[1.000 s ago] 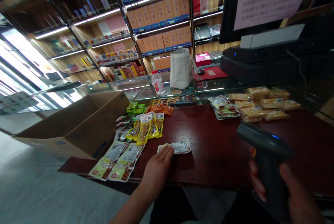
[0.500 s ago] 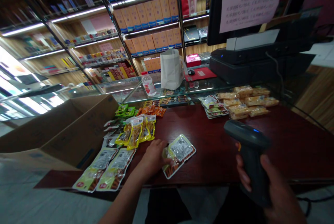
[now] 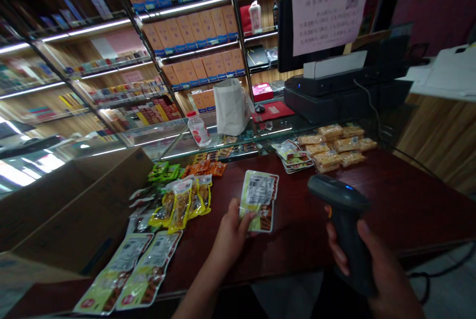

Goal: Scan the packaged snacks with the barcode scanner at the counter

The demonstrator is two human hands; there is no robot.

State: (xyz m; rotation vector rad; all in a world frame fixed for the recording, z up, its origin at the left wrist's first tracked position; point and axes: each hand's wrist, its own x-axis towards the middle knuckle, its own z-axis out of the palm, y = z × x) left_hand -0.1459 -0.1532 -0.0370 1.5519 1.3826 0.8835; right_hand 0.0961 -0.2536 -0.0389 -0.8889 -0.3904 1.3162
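The left hand (image 3: pixel 233 228) is pinching a food packet (image 3: pixel 259 195) by its lower left edge, right of the cardboard box (image 3: pixel 87 217). The right hand (image 3: pixel 385 267) is gripping a scanner (image 3: pixel 337 194), farther right of that box. Two similar packets (image 3: pixel 148 272) and some yellow-edged bags (image 3: pixel 181 207) are lying near the box.

A box (image 3: pixel 74 230) stands at the left end of the table (image 3: pixel 401 200). Right of it, two pouches (image 3: pixel 148 274) lie side by side at the near edge, with snack packs (image 3: pixel 180 205) behind them and small packets (image 3: pixel 204 167) farther back. Mid-table, the left grip (image 3: pixel 232 230) has another pouch (image 3: pixel 259 190); right of that is the scanner (image 3: pixel 340 197) in the right grip (image 3: pixel 386 274). Behind, a pouch stack (image 3: pixel 293 156) lies just left of a snack pile (image 3: pixel 334 145). Beyond, a bottle (image 3: pixel 199 131) stands left of a bag (image 3: pixel 230 107).
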